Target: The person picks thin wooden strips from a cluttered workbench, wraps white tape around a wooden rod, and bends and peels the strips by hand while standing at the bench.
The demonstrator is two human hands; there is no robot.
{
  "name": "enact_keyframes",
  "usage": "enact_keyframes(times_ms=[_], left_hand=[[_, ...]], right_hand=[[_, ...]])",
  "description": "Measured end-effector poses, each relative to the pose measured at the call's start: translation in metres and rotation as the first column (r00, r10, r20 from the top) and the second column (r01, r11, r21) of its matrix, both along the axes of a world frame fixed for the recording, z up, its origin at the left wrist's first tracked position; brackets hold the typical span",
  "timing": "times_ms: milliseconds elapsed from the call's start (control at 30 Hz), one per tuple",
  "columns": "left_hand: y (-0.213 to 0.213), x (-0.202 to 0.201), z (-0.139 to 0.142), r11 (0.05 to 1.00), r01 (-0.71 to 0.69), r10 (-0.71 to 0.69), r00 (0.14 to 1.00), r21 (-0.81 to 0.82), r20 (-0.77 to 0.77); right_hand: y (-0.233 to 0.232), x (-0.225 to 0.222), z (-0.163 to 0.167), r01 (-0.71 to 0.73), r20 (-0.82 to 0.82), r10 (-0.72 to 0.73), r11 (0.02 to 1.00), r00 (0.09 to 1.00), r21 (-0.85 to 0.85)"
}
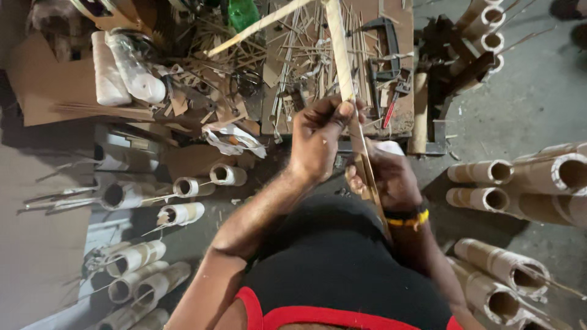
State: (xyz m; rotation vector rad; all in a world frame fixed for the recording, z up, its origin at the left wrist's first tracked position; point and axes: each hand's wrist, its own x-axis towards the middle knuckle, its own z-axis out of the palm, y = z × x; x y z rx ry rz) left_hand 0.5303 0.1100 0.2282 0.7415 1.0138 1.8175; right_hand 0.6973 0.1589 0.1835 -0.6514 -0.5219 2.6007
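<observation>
Nearest the camera, a black garment with red trim (342, 269) fills the bottom edge, both forearms reaching out from it. The right hand (388, 177) sits nearer, clamped around the near end of a long pale bamboo strip (340, 55). The left hand (318, 140) pinches the same strip just beyond it, thumb and fingers closed. The strip's long axis runs near to far, slightly leftward, ending over the cluttered workbench (403, 116). Cardboard tubes (489, 198) lie at right.

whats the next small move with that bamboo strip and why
Probably draw the blade-like tool in the right hand a little further along the long pale bamboo strip: the left hand pinches the strip just above it, holding it steady.
</observation>
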Motion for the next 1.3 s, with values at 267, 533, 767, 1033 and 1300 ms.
enact_keyframes(times_ms=[267,533,767,1033,1300], left_hand=[[-0.017,-0.002,-0.005,0.993,0.12,-0.121,0.977,-0.017,-0.178],[-0.045,-0.004,-0.004,0.926,0.367,-0.372,0.843,-0.09,-0.388],[-0.047,-0.004,-0.015,0.939,0.337,-0.328,0.81,-0.073,-0.486],[-0.039,0.008,-0.002,0.979,0.062,-0.173,0.743,-0.192,-0.646],[-0.061,0.026,0.031,0.961,-0.005,-0.188,0.727,-0.278,-0.661]], right_hand=[[-0.003,0.002,-0.06,-0.296,-0.351,0.211,0.932,0.912,-0.208],[-0.001,0.007,-0.067,-0.452,-0.297,0.406,0.886,0.864,-0.104],[0.025,0.032,-0.028,-0.537,0.704,0.021,0.662,0.71,0.523],[0.014,0.045,-0.019,-0.011,-0.378,0.246,0.85,0.893,0.526],[0.013,0.047,-0.083,0.111,-0.482,0.07,0.935,0.873,0.337]])
